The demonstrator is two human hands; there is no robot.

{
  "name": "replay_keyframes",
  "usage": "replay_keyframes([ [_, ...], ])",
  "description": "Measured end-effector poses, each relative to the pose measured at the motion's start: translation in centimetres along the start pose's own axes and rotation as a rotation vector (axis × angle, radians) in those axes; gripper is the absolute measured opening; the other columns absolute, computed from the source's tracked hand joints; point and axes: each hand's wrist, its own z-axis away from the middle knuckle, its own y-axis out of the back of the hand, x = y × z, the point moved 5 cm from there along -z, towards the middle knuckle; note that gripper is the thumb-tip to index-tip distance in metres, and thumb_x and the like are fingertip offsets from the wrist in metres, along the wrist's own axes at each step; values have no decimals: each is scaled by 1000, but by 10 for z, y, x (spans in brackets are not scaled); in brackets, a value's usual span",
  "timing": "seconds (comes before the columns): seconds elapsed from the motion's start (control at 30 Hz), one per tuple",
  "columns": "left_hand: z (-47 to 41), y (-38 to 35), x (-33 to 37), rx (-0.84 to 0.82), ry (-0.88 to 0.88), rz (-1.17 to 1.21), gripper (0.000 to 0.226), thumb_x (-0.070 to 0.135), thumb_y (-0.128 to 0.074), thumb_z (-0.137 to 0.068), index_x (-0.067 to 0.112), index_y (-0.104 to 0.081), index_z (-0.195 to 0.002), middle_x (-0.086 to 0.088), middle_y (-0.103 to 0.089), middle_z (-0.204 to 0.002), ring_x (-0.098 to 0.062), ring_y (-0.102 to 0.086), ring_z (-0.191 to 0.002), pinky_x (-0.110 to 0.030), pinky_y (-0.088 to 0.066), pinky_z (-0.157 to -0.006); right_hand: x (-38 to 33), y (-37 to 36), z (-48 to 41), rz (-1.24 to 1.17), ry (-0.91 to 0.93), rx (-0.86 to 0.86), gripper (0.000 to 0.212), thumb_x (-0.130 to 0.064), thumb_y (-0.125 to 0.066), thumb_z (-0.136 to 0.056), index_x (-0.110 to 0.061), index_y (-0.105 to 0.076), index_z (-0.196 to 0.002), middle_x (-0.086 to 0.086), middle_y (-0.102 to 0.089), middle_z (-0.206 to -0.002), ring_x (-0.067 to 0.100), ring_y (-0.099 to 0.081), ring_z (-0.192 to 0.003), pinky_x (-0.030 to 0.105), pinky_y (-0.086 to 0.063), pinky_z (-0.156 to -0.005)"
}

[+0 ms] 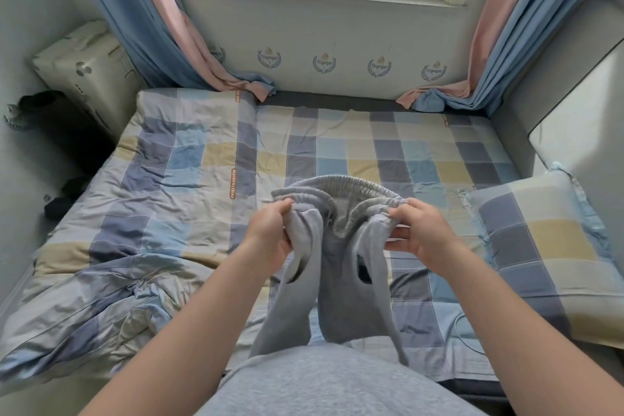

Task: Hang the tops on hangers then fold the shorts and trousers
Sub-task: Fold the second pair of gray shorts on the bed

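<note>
Checked bed; pillow at its right edge. Grey shorts held over the near edge — waistband up, legs hanging toward the person, long axis near-vertical. Left hand and right hand each pinch 1 waistband end.

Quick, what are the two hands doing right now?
Left hand: grips the waistband of the grey shorts.
Right hand: grips the other side of the same waistband.
</note>
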Motion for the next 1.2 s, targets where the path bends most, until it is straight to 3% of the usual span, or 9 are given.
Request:
replay_keyframes([
  [0.23,28,-40,2,-249,-270,-332,18,0,-48,-94,2,-57,-109,-30,-65,-112,-39,-64,-101,-60,-51,-95,-21,-49,29,142,215,-215,5,-3,-70,-89,-6,-69,-92,9,-71,-91,22,-71,-79,43,-60,-66],
  [0.33,38,-46,8,-427,-348,-361,36,0,-54,-73,6,-53,-108,-21,-63,-102,-30,-68,-88,-44,-58,-72,-29,-54,36,144,290,-194,3,-2,-69,-89,-4,-70,-91,10,-72,-89,26,-72,-80,44,-61,-70],
  [0.47,38,-48,9,-509,-460,-523,58,3,-69,-67,10,-53,-122,-11,-67,-106,-21,-67,-97,-44,-54,-87,-35,-52,39,194,317,-225,23,7,-59,-93,-8,-75,-100,10,-77,-94,20,-72,-85,35,-61,-79],
  [0.6,34,-46,9,-371,-564,-459,40,9,-71,-72,16,-62,-109,1,-70,-93,-12,-64,-88,-29,-54,-79,-43,-46,41,298,446,-185,35,12,-56,-92,-15,-77,-100,1,-76,-100,7,-69,-95,18,-52,-81],
  [0.7,29,-37,10,-317,-509,-400,36,7,-62,-72,15,-65,-106,4,-70,-89,-11,-63,-87,-27,-52,-79,-41,-22,32,332,514,46,26,-8,-66,-93,-24,-71,-113,2,-69,-118,18,-62,-112,33,-51,-98],
  [0.77,26,-32,10,-334,-431,-324,37,4,-59,-70,11,-65,-106,-3,-69,-93,-19,-62,-93,-38,-52,-87,-27,-7,25,391,425,92,53,-34,-72,-90,-32,-51,-138,-6,-50,-146,12,-44,-135,35,-37,-110],
  [0.83,27,-31,10,-385,-348,-222,40,2,-57,-70,6,-63,-109,-12,-66,-100,-27,-62,-97,-45,-52,-90,-6,-5,19,341,274,-44,93,-57,-73,-76,-35,-28,-154,-8,-30,-161,10,-27,-147,33,-26,-113],
  [0.9,28,-33,10,-437,-290,-163,42,0,-55,-71,1,-61,-113,-16,-64,-104,-29,-62,-97,-43,-55,-85,15,-11,16,175,154,-261,110,-68,-79,-62,-31,-29,-153,-3,-41,-157,15,-39,-143,35,-32,-113],
  [1.2,18,-19,-7,-323,-228,-410,41,-2,-55,-66,-3,-59,-106,-15,-62,-97,-26,-59,-92,-39,-49,-85,61,-2,2,-37,-72,-366,42,-17,-82,-70,-10,-75,-111,18,-71,-118,32,-70,-107,36,-58,-81],
])
